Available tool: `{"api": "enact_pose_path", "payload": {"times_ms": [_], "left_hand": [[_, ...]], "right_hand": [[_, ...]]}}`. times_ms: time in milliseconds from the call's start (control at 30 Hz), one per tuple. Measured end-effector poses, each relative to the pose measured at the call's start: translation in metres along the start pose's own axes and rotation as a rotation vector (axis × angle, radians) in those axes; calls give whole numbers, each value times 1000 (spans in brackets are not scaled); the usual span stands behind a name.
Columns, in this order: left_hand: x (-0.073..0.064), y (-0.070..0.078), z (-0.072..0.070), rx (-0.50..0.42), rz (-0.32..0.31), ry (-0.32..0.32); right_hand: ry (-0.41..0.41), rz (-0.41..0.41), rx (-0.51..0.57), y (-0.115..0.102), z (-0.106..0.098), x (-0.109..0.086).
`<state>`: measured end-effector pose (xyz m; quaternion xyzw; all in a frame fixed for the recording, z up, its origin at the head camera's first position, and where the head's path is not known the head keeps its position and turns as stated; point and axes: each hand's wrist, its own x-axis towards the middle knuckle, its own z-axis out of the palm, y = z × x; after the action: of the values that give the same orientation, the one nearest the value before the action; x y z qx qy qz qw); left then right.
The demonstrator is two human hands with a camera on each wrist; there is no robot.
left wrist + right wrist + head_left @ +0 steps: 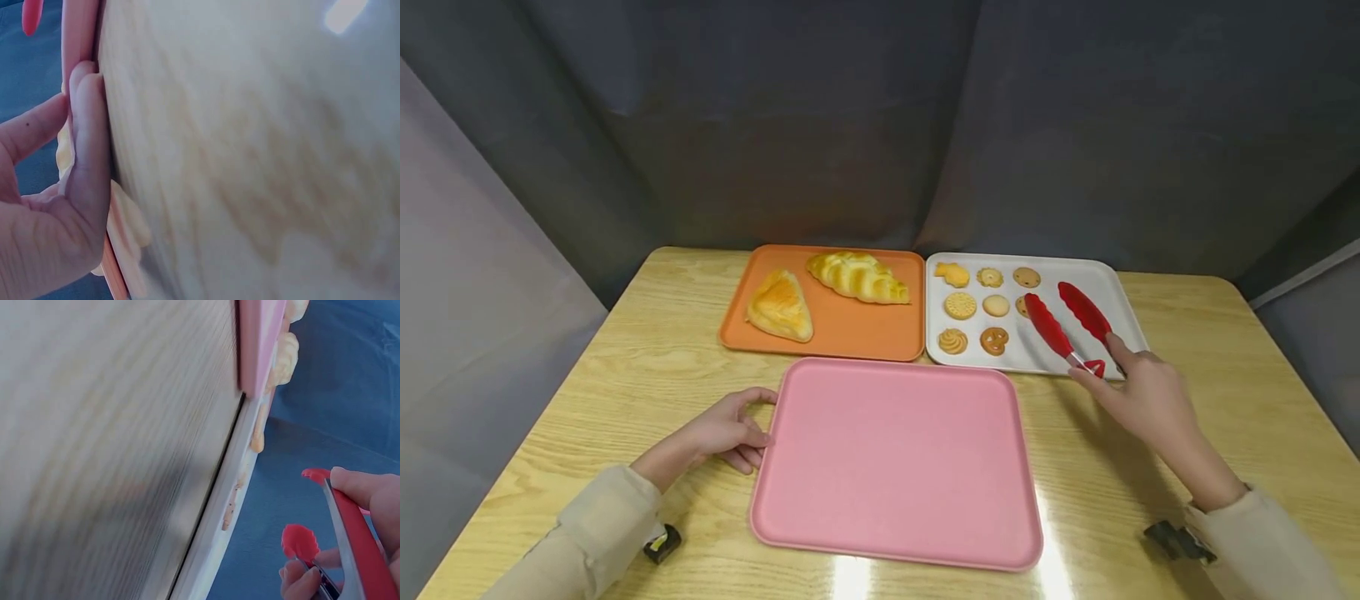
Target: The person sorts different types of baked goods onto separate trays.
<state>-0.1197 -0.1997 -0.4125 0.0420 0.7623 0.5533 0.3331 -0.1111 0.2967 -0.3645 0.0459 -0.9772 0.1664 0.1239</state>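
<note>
A pink tray lies on the wooden table in front of me. My left hand grips its left rim, thumb on the upper side and fingers along the outer wall close to the tabletop. Red-tipped tongs are in my right hand, thumb on one arm and fingers round the other. Their arms stand spread apart over the right part of a white tray. Cookies of several shapes rest there, among them a pretzel cookie and a round cookie; one is partly hidden by the tongs.
An orange tray stands left of the white one, holding a triangular pastry and a braided bread. Dark curtains close off the back. Dark wrist straps hang below both sleeves.
</note>
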Motion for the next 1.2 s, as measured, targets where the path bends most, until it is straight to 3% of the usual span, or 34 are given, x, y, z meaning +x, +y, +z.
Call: {"api": "enact_pose_path", "payload": {"times_ms": [233,467,767,1200], "left_hand": [[-1,0,0,-3,8,-11],[1,0,0,-4,7,-9],[-2,0,0,3,5,-7],[-2,2,0,11,2,-17]], "right_hand": [[56,-2,-25,-4,-11,-28],[46,57,-29,-4,-19,-56],[-87,149,-57,-5,-16,-86],[-260,217,-135,-2,-5,-104]]}}
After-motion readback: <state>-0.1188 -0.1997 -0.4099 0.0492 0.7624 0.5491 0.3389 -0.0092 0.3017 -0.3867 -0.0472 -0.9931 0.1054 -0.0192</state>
